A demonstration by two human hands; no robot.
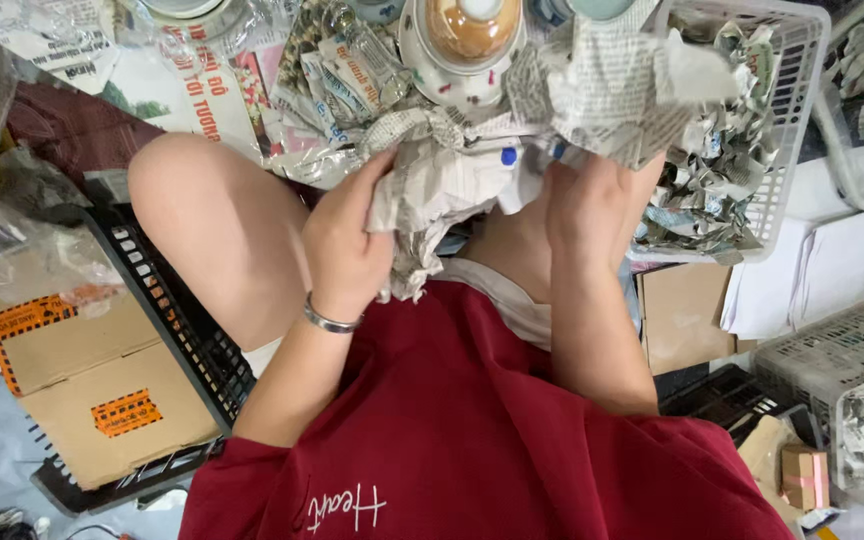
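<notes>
I sit looking down at my lap in a dark red shirt. Both hands grip a crumpled bundle of newspaper (452, 180) held over my knees. My left hand (344, 240), with a silver bracelet on the wrist, clutches the bundle's left side. My right hand (592, 215) holds its right side, under a big loose sheet of newspaper (622, 90). Whatever is inside the wrapping is hidden. Just beyond the bundle stands a ceramic cup (467, 40) with a brown inside on more newspaper.
A white plastic basket (787, 150) full of crumpled paper stands at the right. A black crate (177, 330) holds cardboard boxes (82, 390) at the left. Another grey basket (832, 350), white paper sheets (832, 260) and a small pink box (804, 478) lie lower right.
</notes>
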